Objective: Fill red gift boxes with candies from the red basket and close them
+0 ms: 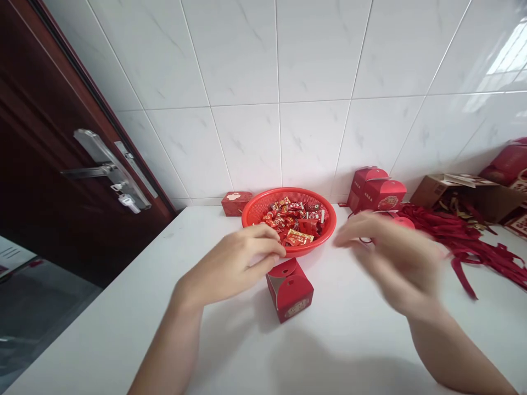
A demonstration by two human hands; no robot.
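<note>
A small red gift box (pixel 290 291) with a folded, slotted top stands on the white table in front of me. My left hand (pixel 234 258) hovers at its upper left, beside the basket's near rim. Its thumb and fingers are apart, and I see nothing in them. Right behind the box is a red plastic basket (pixel 249 216) holding many wrapped candies (pixel 298 237). To the right of the basket, my right hand (pixel 391 258) is smeared by motion, its fingertips near a thin dark red loop (pixel 365 240). Whether it grips anything is unclear.
Several red gift boxes (pixel 374 189) stand against the tiled wall. Dark red ribbons (pixel 453 230) lie heaped at right, beside an open cardboard box (pixel 440 192). Left of the basket sits a small red carton (pixel 236 203). A dark door (pixel 49 137) is beyond the table's left edge.
</note>
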